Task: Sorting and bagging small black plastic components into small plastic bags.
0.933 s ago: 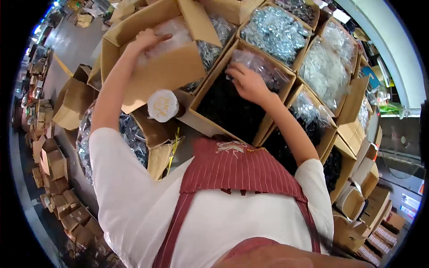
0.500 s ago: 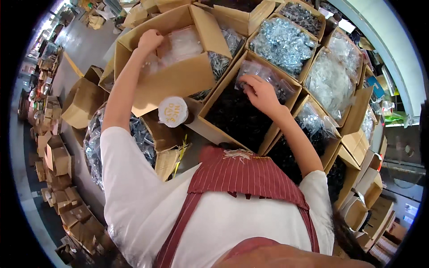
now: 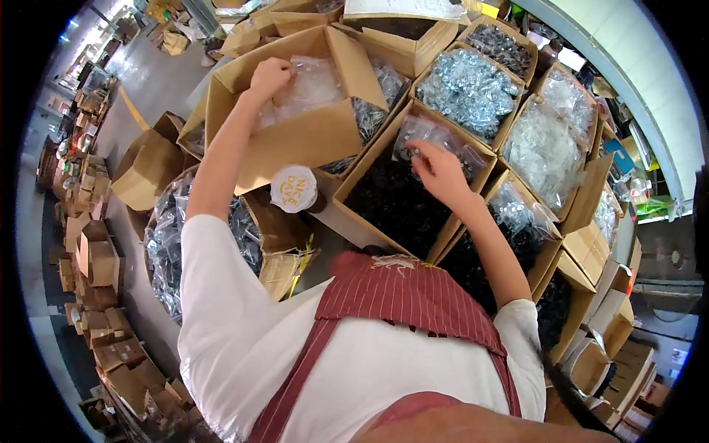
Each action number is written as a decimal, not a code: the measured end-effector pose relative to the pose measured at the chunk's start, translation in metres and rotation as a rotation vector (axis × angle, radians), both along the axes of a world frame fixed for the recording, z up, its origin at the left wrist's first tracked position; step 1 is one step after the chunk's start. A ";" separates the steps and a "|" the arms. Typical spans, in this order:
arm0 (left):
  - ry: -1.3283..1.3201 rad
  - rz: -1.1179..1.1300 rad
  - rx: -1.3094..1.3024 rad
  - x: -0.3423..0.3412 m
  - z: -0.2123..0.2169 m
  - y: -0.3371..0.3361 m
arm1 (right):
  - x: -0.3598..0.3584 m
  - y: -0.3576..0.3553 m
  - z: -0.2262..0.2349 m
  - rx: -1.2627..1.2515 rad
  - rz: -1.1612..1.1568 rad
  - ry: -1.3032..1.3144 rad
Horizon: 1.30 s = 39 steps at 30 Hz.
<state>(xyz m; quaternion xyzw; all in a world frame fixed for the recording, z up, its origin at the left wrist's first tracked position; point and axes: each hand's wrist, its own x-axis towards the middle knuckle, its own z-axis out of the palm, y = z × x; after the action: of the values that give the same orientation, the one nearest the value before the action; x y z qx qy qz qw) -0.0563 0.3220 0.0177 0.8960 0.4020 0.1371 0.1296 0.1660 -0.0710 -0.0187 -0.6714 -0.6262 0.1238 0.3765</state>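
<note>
My left hand (image 3: 270, 76) reaches into a tilted cardboard box (image 3: 310, 140) and grips a clear plastic bag (image 3: 314, 85) lying in it. My right hand (image 3: 441, 171) is over an open cardboard box of dark small parts (image 3: 391, 207), fingers closed on a small clear plastic bag (image 3: 432, 133) at the box's far end. Both arms are bare below white short sleeves, and a red striped apron covers my chest.
Further open boxes hold shiny metal parts (image 3: 469, 92) and clear bags (image 3: 546, 148) at the right. A white round lid (image 3: 293, 188) sits between boxes. A bin of bagged parts (image 3: 173, 244) stands at left. Stacked small cartons (image 3: 92, 258) line the floor at left.
The view has shifted so the boxes sit lower in frame. My left hand has stayed at the top of the tilted box; my right hand stays at the small bag.
</note>
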 end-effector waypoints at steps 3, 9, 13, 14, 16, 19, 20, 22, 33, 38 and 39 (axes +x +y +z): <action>-0.304 0.121 -0.200 -0.004 0.050 -0.069 | -0.003 0.007 0.014 0.022 -0.014 0.247; -0.674 -0.255 -0.588 0.018 0.073 -0.231 | -0.024 0.033 0.056 0.244 0.209 0.706; -0.798 -0.328 -0.892 0.017 0.042 -0.273 | -0.039 0.024 0.074 0.267 0.173 0.842; -0.801 -0.326 -0.863 0.010 0.036 -0.273 | -0.046 0.021 0.077 0.330 0.057 0.747; -0.810 -0.328 -0.838 0.002 0.043 -0.282 | -0.041 0.010 0.067 0.163 0.084 0.738; -0.850 -0.301 -0.998 -0.009 0.051 -0.298 | -0.051 -0.008 0.059 -0.031 0.133 0.634; -0.786 -0.314 -0.926 -0.009 0.041 -0.299 | -0.055 -0.013 0.058 -0.059 0.171 0.544; -0.715 -0.334 -0.885 -0.007 0.037 -0.307 | -0.049 -0.021 0.051 -0.085 0.173 0.581; -0.619 -0.096 -0.539 -0.021 0.007 -0.362 | -0.039 -0.076 0.016 -0.473 0.358 0.842; -0.451 0.016 -0.707 -0.030 -0.008 -0.393 | -0.044 -0.106 0.015 -0.689 0.314 0.855; -0.462 0.031 -0.725 -0.030 -0.013 -0.396 | -0.045 -0.110 0.015 -0.675 0.272 0.837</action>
<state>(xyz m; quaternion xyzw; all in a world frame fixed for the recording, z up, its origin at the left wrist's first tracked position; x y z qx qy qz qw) -0.0862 -0.0744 0.0047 0.7322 0.3981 0.1859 0.5204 0.1213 -0.1810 -0.0041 -0.5613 -0.4299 0.6214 0.3376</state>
